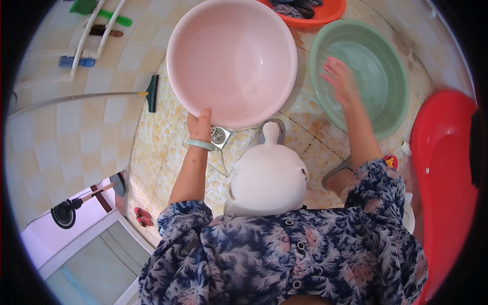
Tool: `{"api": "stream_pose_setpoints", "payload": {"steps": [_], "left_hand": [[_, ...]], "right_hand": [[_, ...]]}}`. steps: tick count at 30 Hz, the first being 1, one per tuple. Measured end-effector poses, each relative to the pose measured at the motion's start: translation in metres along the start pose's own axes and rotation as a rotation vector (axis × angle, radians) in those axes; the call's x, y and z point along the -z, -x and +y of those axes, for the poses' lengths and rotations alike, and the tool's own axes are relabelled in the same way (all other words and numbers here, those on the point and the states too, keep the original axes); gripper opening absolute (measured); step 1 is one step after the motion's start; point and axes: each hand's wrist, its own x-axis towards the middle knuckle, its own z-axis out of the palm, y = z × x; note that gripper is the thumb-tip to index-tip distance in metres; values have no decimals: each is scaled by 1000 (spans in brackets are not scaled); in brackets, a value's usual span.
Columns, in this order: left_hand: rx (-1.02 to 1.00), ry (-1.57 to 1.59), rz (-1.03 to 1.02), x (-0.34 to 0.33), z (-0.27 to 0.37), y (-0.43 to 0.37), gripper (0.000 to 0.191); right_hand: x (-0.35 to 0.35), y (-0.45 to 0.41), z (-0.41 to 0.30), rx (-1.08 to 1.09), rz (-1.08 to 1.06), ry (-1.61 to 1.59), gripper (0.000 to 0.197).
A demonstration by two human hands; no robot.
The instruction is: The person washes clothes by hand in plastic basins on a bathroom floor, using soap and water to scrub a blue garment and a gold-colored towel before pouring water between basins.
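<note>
My left hand, with a pale green bangle at the wrist, grips the near rim of a large pink plastic basin, which holds nothing that I can see. The thumb lies on the rim and the fingers are hidden beneath it. My right hand is slightly blurred, over the left part of a green plastic basin with clear water in it. Its fingers are apart and hold nothing. Behind both stands an orange basin with dark wet-looking cloth in it.
A floor drain lies by my left wrist. A floor squeegee leans at the left wall, below a white rack with brushes. A red plastic tub stands at the right. Red slippers lie at the lower left on the tiled floor.
</note>
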Motion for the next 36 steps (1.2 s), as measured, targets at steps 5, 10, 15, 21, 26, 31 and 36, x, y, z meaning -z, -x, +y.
{"api": "stream_pose_setpoints", "payload": {"steps": [5,10,15,21,26,31,36], "left_hand": [[-32,131,85,34,-6,9,39],[-158,22,231,97,-49,32,35],[-327,-114,450,107,-60,87,22],[-358,-270,613,121,-89,127,15],[-342,-388,629,133,-130,127,51],[-346,-552,588,118,-123,133,65],[-452,-776,523,110,-109,131,65]], "right_hand": [[100,-2,28,-144,249,-139,38],[143,-6,51,-247,328,-181,30],[185,-21,70,-306,276,-164,26],[201,-37,66,-315,254,-97,26],[206,-46,64,-327,171,-49,27],[187,-32,54,-321,187,29,28],[196,-34,45,-288,174,24,29]]}}
